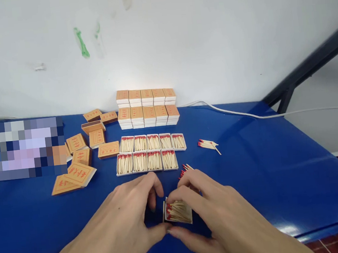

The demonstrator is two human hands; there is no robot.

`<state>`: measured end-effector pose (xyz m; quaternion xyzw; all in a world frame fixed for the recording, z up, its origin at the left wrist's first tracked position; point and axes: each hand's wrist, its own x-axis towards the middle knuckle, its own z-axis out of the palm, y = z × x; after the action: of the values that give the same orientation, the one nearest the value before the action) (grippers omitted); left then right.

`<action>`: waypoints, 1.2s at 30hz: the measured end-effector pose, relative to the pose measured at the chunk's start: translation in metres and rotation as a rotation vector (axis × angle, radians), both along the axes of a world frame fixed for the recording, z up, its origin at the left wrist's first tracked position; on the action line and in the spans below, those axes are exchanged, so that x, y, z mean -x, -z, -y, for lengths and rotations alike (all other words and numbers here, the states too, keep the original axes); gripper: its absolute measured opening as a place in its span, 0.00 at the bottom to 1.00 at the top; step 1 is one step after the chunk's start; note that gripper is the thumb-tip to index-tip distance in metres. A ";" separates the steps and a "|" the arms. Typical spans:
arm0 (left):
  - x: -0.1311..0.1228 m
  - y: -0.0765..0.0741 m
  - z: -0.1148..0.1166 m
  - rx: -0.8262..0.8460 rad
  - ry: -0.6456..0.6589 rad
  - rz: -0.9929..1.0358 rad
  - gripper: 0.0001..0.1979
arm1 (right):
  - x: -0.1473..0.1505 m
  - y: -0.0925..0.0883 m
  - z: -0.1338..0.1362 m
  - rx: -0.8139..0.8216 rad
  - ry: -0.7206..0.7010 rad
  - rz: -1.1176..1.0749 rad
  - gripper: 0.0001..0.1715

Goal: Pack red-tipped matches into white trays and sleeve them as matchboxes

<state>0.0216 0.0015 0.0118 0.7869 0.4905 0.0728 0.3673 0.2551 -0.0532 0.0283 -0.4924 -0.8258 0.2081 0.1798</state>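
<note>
In front of me a white matchbox tray (190, 216) holds red-headed matches (178, 213) lying unevenly, with a bare patch at its right. My right hand (210, 202) bends over this tray, fingertips at its far left corner and thumb at its near left corner, gripping it. To the left, my left hand (132, 211) has its fingers curved and apart from the thumb, whose tip is close to the tray's near left corner. A single match (164, 211) lies along the tray's left side. More loose matches (185, 170) show partly behind my right fingers.
Two rows of filled trays (154, 160) lie beyond my hands. Stacked closed matchboxes (149, 114) stand by the wall, and scattered orange covers (83, 173) lie left. A small match pile (208, 144) is on the right of the blue table (266, 164). A white cable (230, 112) runs behind.
</note>
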 end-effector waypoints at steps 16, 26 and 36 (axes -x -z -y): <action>0.024 -0.004 -0.007 -0.050 0.114 0.023 0.10 | -0.022 0.007 0.007 0.097 0.051 0.012 0.29; 0.005 -0.022 -0.001 -0.176 0.226 0.247 0.08 | -0.016 0.023 0.011 0.062 0.088 -0.245 0.42; 0.001 -0.015 0.007 -0.301 0.264 0.195 0.07 | -0.022 0.011 0.014 0.061 0.125 -0.211 0.41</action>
<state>0.0208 -0.0059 0.0263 0.8795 0.3291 0.1722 0.2975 0.2769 -0.0671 0.0171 -0.5235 -0.7634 0.2722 0.2629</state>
